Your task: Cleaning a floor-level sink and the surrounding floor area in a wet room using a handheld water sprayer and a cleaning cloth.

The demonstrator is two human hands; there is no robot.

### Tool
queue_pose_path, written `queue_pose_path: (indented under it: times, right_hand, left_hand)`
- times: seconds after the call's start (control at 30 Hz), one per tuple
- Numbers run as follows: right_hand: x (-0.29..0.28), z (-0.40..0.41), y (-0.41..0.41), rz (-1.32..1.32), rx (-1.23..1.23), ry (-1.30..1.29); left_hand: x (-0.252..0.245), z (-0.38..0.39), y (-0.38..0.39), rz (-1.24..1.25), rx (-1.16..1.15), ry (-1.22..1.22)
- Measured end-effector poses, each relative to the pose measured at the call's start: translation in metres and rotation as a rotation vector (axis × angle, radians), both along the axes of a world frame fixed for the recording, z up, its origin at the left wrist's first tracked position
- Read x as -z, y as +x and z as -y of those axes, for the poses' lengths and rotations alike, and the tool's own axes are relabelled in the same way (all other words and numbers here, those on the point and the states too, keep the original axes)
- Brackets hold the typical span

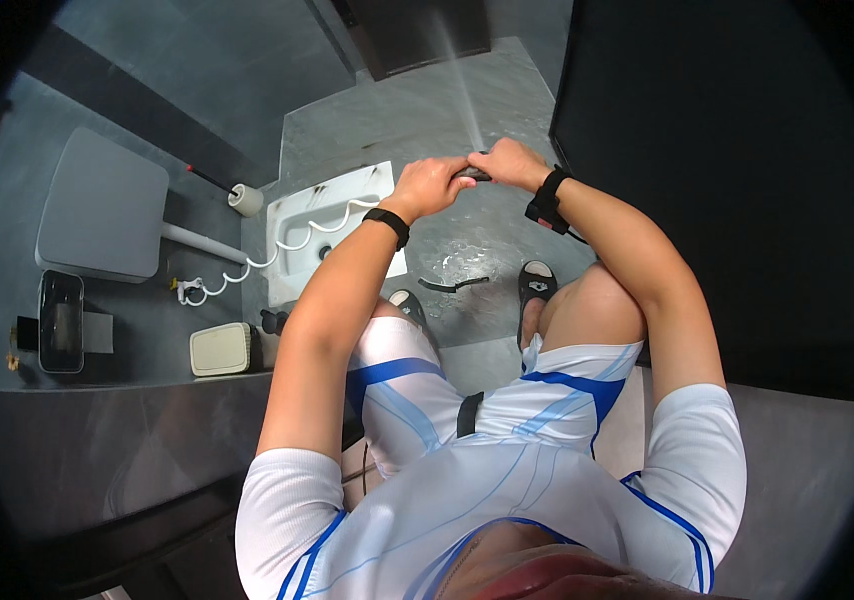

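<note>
My left hand (430, 185) grips one end of a dark spray nozzle (473, 174), and my right hand (514, 165) has hold of its other end. Fingers cover most of the nozzle. A narrow jet of water (457, 82) shoots away from between my hands toward the far end of the floor. From a wall valve (188, 290), a white coiled hose (293, 246) runs over the white squat toilet (274, 262) and passes behind my left forearm. On the wet floor (464, 225) below lies a black scrub brush (454, 286), between my slippered feet.
Left of the toilet stand a toilet brush in a white holder (247, 200) and a grey wall cistern (104, 206) with a white flush pipe (205, 244). A cream container (220, 350) rests near the left ledge. A dark panel (697, 150) rises close on the right.
</note>
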State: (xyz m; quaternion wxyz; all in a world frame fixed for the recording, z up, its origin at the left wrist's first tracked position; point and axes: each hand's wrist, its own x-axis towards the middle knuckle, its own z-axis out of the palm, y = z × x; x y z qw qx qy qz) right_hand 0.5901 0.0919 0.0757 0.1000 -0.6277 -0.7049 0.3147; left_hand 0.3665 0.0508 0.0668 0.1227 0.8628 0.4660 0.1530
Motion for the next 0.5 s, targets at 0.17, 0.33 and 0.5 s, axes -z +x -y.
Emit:
queue_pose_path:
  times: [0.17, 0.33, 0.5]
  right_hand:
    - [-0.013, 0.003, 0.003, 0.05, 0.049, -0.009]
    - [-0.018, 0.007, -0.001, 0.063, 0.077, -0.041]
    - [0.002, -0.001, 0.007, 0.024, -0.005, 0.024]
  left_hand:
    - [-0.003, -0.01, 0.001, 0.029, 0.056, 0.005]
    - [0.0, -0.018, -0.005, 0.044, 0.1, 0.005]
    - [0.0, -0.013, 0.001, 0.009, 0.095, -0.005]
